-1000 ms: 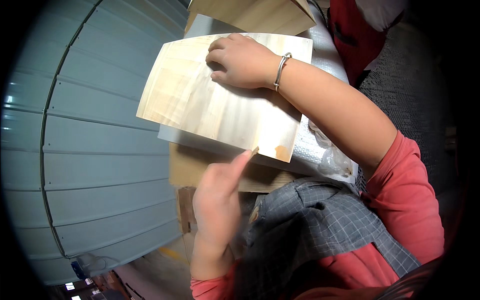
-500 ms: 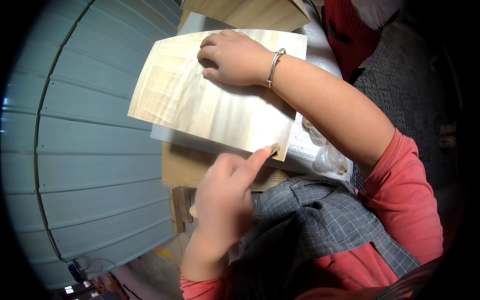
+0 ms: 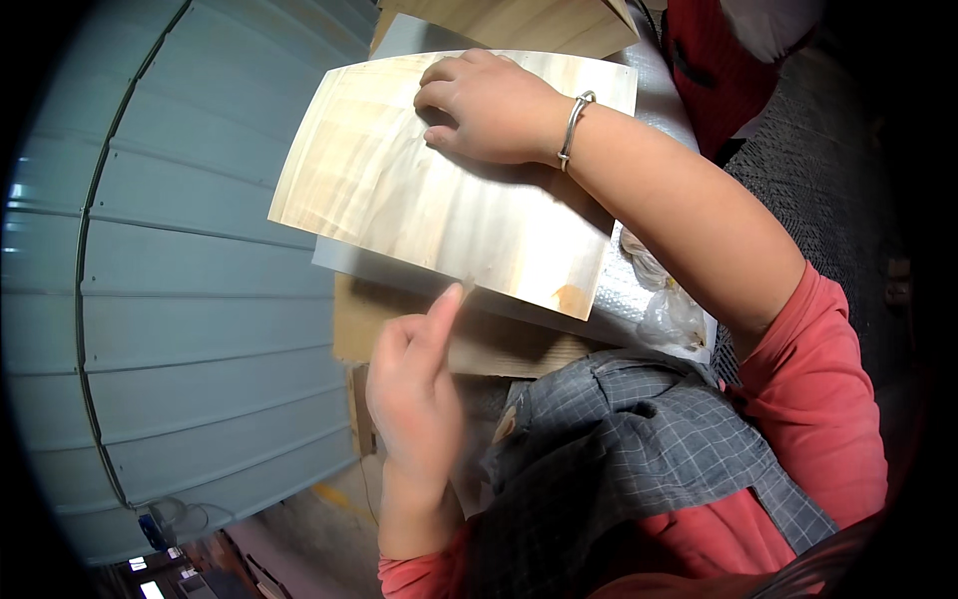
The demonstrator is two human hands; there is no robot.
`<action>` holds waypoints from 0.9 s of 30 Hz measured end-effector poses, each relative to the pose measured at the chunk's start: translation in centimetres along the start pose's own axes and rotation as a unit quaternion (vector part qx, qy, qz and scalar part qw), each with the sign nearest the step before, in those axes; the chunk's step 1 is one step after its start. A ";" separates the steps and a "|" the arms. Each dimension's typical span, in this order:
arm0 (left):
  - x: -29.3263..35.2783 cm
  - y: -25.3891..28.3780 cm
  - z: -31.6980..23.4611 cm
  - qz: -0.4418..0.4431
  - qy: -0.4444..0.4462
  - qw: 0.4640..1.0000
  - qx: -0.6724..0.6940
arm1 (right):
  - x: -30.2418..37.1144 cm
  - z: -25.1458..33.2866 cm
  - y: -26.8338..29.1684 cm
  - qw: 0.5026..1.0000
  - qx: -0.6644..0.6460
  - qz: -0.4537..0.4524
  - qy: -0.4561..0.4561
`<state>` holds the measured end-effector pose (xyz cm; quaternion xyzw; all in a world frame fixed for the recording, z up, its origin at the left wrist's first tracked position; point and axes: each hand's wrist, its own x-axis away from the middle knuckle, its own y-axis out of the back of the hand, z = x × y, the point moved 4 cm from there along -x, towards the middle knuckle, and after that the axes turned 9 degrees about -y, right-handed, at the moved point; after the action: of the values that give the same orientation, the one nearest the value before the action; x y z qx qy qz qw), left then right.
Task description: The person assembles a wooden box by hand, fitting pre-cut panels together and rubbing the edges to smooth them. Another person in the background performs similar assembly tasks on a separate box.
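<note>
A pale wooden board (image 3: pixel 399 200) with a curved far edge lies tilted across the work surface. My right hand (image 3: pixel 494 108), wearing a metal bangle, presses palm down near the board's far edge, fingers bent and thumb apart, holding nothing. A brown filler-like patch (image 3: pixel 571 299) marks the board's near right corner. Below the near edge, my left hand (image 3: pixel 414 374) is closed with its index finger stretched along a small putty knife (image 3: pixel 469 286). Only a blurred bit of the blade shows at the fingertip, by the board's edge; the fingers hide the rest.
Under the board lie a grey-white sheet (image 3: pixel 344 257) and a wooden block or box (image 3: pixel 349 324). Another wooden panel (image 3: pixel 519 25) sits beyond it. Bubble wrap and a clear plastic bag (image 3: pixel 671 317) are at the right. A corrugated metal wall (image 3: pixel 210 270) rises on the left.
My left hand has moved left from the board's near right corner, uncovering the brown patch there. My right hand stays on the board. The whole view has shifted slightly.
</note>
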<state>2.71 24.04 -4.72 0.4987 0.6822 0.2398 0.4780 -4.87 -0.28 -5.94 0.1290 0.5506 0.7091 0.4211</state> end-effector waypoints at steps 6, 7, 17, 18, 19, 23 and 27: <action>-1.2 -0.2 -0.4 0.022 -0.051 0.991 -0.125 | -0.2 0.2 -0.2 1.000 -0.008 -0.004 0.009; -1.2 -0.3 -0.5 0.026 -0.071 0.985 -0.153 | -0.2 0.2 -0.1 1.000 -0.009 -0.005 0.010; -1.4 0.0 0.4 0.031 -0.024 0.998 -0.058 | -0.1 -0.1 -0.4 0.998 -0.009 -0.053 0.046; -1.4 0.0 0.0 0.043 -0.030 0.996 -0.072 | 0.0 -0.3 -0.6 0.995 -0.009 -0.081 0.059; -1.2 0.1 -0.4 0.048 -0.045 0.995 -0.068 | 0.0 -0.1 -0.5 0.993 -0.012 -0.093 0.068; -1.9 0.7 0.4 0.085 -0.037 0.996 -0.011 | -0.1 0.1 0.0 0.999 -0.016 -0.009 0.026; -2.3 0.4 0.6 0.070 -0.037 0.995 -0.060 | -0.1 0.3 0.1 0.999 -0.019 -0.016 0.036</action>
<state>3.53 22.05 -3.74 0.5237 0.6117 0.2944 0.5146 -4.67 -0.12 -5.72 0.0865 0.5535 0.7169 0.4150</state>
